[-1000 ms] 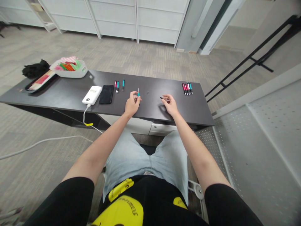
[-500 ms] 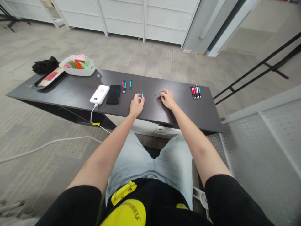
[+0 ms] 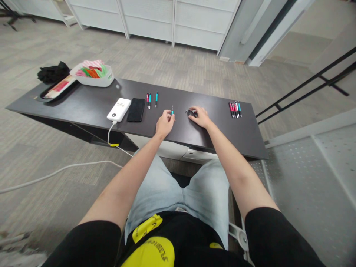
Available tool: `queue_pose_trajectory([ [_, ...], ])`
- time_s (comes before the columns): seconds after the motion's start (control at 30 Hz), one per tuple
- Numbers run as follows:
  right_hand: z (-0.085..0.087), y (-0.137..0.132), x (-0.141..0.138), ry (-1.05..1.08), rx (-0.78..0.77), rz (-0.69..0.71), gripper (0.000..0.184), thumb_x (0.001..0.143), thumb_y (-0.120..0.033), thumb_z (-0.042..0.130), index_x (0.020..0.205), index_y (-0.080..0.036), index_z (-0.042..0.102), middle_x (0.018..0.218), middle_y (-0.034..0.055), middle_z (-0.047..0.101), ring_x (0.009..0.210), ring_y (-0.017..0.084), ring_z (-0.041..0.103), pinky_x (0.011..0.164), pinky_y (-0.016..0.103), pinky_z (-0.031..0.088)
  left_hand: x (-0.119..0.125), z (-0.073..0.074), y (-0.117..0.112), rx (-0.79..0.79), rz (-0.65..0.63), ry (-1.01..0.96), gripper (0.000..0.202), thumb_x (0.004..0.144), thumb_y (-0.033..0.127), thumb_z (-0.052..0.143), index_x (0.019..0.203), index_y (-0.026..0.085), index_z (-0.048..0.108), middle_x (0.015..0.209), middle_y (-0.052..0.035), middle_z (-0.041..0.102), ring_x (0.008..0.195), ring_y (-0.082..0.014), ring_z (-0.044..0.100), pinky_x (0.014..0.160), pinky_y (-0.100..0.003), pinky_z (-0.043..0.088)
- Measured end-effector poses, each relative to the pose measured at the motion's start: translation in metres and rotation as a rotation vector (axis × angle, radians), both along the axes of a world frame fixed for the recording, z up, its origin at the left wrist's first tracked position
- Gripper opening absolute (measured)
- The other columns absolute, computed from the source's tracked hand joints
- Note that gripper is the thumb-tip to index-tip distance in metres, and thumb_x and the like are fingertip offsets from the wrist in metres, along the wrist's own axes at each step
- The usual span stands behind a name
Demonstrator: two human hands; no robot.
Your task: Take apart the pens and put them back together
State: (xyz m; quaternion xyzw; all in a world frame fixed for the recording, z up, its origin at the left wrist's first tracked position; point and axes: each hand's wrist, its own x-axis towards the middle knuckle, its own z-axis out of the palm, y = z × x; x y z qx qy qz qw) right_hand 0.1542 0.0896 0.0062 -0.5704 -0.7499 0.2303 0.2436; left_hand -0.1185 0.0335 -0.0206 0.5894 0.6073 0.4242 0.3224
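Teal pen part (image 3: 172,112), pinched in the left hand (image 3: 164,125), its long axis pointing forward, lies left of the curled right hand (image 3: 201,117), whose hold cannot be told.

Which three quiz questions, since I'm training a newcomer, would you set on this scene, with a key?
1. Multiple choice: what does the left hand hold?
A) the black cloth
B) a slim blue piece
C) a red pen

2. True or false: as seen in the picture, the white basket stands to the left of the black phone.

3. Fill the gap: the white cable runs into the near end of the ____.

Key: 1. B; 2. true; 3. white device
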Motion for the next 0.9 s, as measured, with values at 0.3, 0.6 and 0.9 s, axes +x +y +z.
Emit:
queue_pose_trajectory([
  [0.3, -0.012, 0.013, -0.006, 0.108, 0.025, 0.019, 0.067, 0.087, -0.018, 0.084, 0.153, -0.027, 0.083, 0.156, 0.0157, 0.090, 0.148, 0.045, 0.079, 0.142, 0.070, 0.055, 0.002, 0.013, -0.006, -0.034, 0.003, 0.020, 0.014, 0.120, 0.028, 0.077, 0.133, 0.031, 0.076, 0.113, -0.0043, 0.098, 0.108, -0.0315, 0.094, 0.107, -0.049, 0.072],
  [0.6, -0.020, 0.021, 0.004, 0.157, 0.025, 0.107, 0.077, 0.076, -0.020, 0.081, 0.152, -0.030, 0.082, 0.155, 0.0136, 0.092, 0.150, 0.046, 0.081, 0.146, 0.072, 0.055, 0.006, 0.045, -0.022, -0.164, -0.026, 0.157, 0.026, 0.127, 0.031, 0.067, 0.151, 0.030, 0.075, 0.132, -0.0061, 0.099, 0.132, -0.0306, 0.090, 0.119, -0.043, 0.064],
  [0.9, -0.007, 0.009, -0.003, 0.185, -0.039, 0.007, 0.079, 0.083, -0.023, 0.092, 0.160, -0.024, 0.073, 0.178, 0.0230, 0.076, 0.148, 0.043, 0.079, 0.138, 0.063, 0.060, 0.006, 0.048, -0.023, -0.162, -0.064, 0.217, 0.030, 0.124, 0.038, 0.064, 0.151, 0.035, 0.077, 0.131, -0.0067, 0.098, 0.132, -0.0342, 0.090, 0.118, -0.047, 0.063],
])
